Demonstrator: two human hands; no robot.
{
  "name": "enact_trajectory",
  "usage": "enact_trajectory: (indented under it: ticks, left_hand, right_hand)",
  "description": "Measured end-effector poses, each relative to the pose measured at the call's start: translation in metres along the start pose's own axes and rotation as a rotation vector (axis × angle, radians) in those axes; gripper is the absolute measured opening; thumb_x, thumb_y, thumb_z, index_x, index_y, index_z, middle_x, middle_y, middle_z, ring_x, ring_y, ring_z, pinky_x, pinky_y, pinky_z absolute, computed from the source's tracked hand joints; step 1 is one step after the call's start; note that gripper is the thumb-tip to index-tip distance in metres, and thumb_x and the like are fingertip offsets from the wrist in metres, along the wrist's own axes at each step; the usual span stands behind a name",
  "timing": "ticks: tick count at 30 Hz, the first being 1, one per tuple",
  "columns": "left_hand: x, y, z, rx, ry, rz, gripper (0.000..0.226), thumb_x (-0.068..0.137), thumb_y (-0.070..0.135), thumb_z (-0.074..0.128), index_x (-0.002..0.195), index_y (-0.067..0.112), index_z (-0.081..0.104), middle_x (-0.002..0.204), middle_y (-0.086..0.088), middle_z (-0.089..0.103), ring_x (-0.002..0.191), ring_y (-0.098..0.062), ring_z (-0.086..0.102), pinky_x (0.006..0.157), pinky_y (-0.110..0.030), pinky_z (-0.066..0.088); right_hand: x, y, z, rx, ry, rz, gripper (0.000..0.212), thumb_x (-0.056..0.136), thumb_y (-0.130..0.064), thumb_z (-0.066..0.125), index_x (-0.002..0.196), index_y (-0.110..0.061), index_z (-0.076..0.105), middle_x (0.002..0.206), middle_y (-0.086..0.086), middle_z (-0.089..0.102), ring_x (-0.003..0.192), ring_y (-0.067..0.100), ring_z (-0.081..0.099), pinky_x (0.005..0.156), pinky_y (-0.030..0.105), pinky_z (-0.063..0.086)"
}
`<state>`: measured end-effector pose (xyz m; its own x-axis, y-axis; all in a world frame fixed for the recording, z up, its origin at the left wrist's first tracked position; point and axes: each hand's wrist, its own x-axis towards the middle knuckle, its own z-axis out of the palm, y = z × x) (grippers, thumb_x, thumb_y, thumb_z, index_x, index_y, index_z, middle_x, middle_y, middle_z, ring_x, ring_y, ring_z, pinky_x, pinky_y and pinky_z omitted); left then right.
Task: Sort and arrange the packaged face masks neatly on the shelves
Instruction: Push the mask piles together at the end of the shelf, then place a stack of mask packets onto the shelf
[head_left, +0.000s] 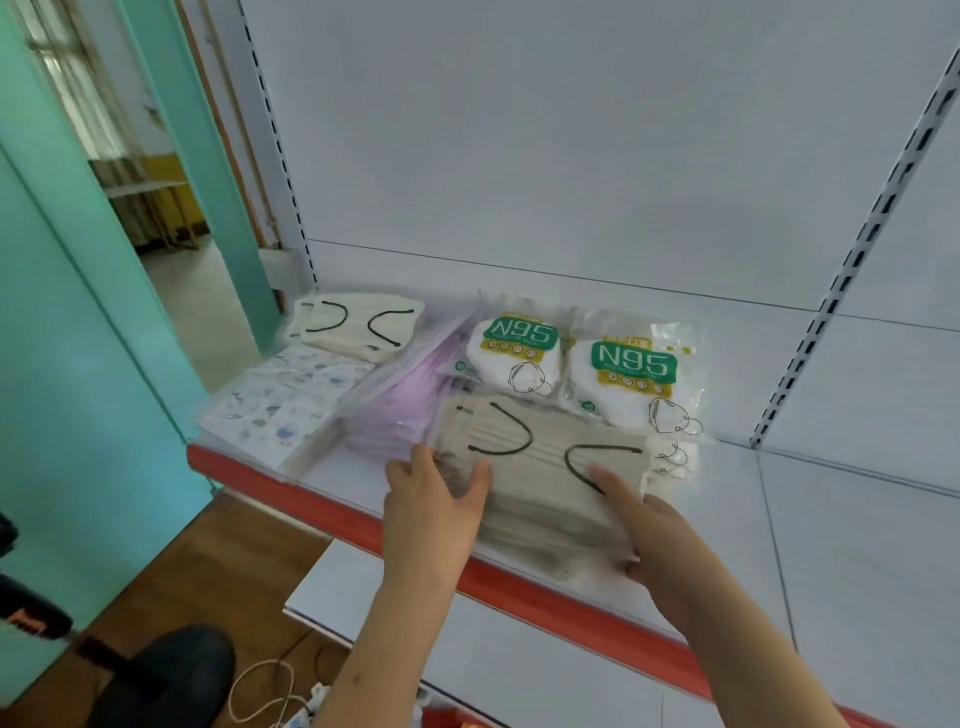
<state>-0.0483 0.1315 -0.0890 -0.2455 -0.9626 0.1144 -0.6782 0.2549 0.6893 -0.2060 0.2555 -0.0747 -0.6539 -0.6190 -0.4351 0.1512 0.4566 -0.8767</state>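
- The red shelf edge (332, 512) runs under both wrists; bare white shelf (831, 519) lies open to the right of the right hand.
- Left of the left hand lie a patterned mask pack (280, 405) and a purple pack (400, 410); beyond the fingers lie a cream mask pack (358, 325) and two N95 packs (631, 374).
- The beige mask stack (545, 483) sits between the hands, at the shelf front.
- The left hand (434, 501) grips its left end, thumb on top.
- The right hand (652, 538) holds its right end, forefinger stretched across the top.
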Motion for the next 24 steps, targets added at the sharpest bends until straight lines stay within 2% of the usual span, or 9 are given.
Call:
enact_trajectory:
  ticks: [3, 7, 9, 12, 15, 18, 20, 22, 24]
  left_hand:
    - [0.000, -0.002, -0.001, 0.004, -0.037, 0.008, 0.056, 0.090, 0.064, 0.057, 0.123, 0.020, 0.047, 0.112, -0.003, 0.043, 0.096, -0.031, 0.063, 0.085, -0.047, 0.057]
    - [0.000, -0.009, -0.004, 0.004, -0.078, 0.019, 0.052, 0.090, 0.062, 0.058, 0.121, 0.021, 0.049, 0.112, -0.003, 0.046, 0.094, -0.027, 0.063, 0.080, -0.041, 0.057]
    - [0.002, -0.013, -0.007, -0.028, -0.106, 0.011, 0.050, 0.091, 0.060, 0.059, 0.121, 0.021, 0.051, 0.113, -0.002, 0.046, 0.093, -0.024, 0.061, 0.075, -0.034, 0.052]
    - [0.004, -0.016, -0.011, -0.034, -0.157, 0.025, 0.050, 0.090, 0.060, 0.061, 0.121, 0.022, 0.051, 0.114, -0.001, 0.046, 0.093, -0.021, 0.059, 0.074, -0.030, 0.045]
    - [0.004, -0.018, -0.011, 0.002, -0.181, 0.063, 0.055, 0.089, 0.063, 0.060, 0.124, 0.022, 0.050, 0.115, 0.000, 0.045, 0.097, -0.021, 0.059, 0.077, -0.029, 0.045]
    - [0.008, -0.017, -0.014, 0.003, -0.182, 0.039, 0.063, 0.089, 0.072, 0.048, 0.123, 0.019, 0.054, 0.119, -0.006, 0.052, 0.104, -0.024, 0.059, 0.089, -0.037, 0.051]
    - [0.013, -0.015, -0.015, 0.020, -0.186, -0.002, 0.073, 0.088, 0.078, 0.040, 0.123, 0.015, 0.055, 0.119, -0.011, 0.055, 0.107, -0.028, 0.059, 0.093, -0.043, 0.051]
    - [0.017, -0.007, -0.017, -0.038, -0.220, -0.074, 0.079, 0.088, 0.079, 0.039, 0.124, 0.010, 0.052, 0.113, -0.008, 0.059, 0.099, -0.024, 0.060, 0.076, -0.035, 0.050]
    - [0.021, 0.002, -0.020, -0.087, -0.274, -0.129, 0.086, 0.086, 0.080, 0.041, 0.127, 0.005, 0.049, 0.105, -0.003, 0.062, 0.089, -0.018, 0.060, 0.060, -0.029, 0.043]
  right_hand:
    - [0.004, 0.001, 0.002, 0.106, -0.018, 0.054, 0.069, 0.071, -0.071, 0.065, 0.115, -0.017, 0.064, 0.113, 0.004, 0.068, 0.105, 0.028, 0.063, 0.099, 0.045, 0.050]
    - [-0.007, 0.001, 0.014, 0.202, -0.006, -0.090, 0.048, 0.083, -0.054, 0.068, 0.122, -0.026, 0.063, 0.121, -0.003, 0.068, 0.114, 0.021, 0.061, 0.099, 0.036, 0.045]
    - [-0.010, 0.000, 0.016, 0.181, -0.022, -0.155, 0.057, 0.080, -0.059, 0.069, 0.129, -0.031, 0.057, 0.128, -0.008, 0.063, 0.121, 0.019, 0.056, 0.104, 0.038, 0.042]
    - [-0.005, -0.001, 0.018, 0.124, -0.057, -0.149, 0.090, 0.073, -0.071, 0.069, 0.148, -0.031, 0.038, 0.143, -0.010, 0.048, 0.134, 0.022, 0.045, 0.109, 0.043, 0.039]
    - [-0.003, -0.002, 0.017, 0.145, -0.044, -0.150, 0.079, 0.068, -0.072, 0.073, 0.134, -0.032, 0.053, 0.130, -0.011, 0.061, 0.121, 0.021, 0.056, 0.093, 0.042, 0.047]
    - [0.005, 0.009, 0.012, 0.152, -0.043, -0.184, 0.079, 0.053, -0.076, 0.079, 0.118, -0.032, 0.066, 0.110, -0.010, 0.074, 0.109, 0.020, 0.067, 0.096, 0.046, 0.053]
    - [0.004, 0.013, 0.009, 0.144, -0.039, -0.215, 0.062, 0.064, -0.066, 0.079, 0.113, -0.030, 0.069, 0.105, -0.010, 0.076, 0.107, 0.019, 0.068, 0.096, 0.043, 0.053]
    - [0.002, 0.016, 0.006, 0.129, -0.050, -0.234, 0.041, 0.078, -0.053, 0.076, 0.111, -0.029, 0.070, 0.103, -0.011, 0.076, 0.107, 0.015, 0.067, 0.092, 0.038, 0.051]
    - [-0.001, 0.015, 0.003, 0.080, -0.060, -0.216, 0.040, 0.078, -0.053, 0.075, 0.110, -0.031, 0.069, 0.105, -0.013, 0.074, 0.108, 0.012, 0.064, 0.090, 0.037, 0.049]
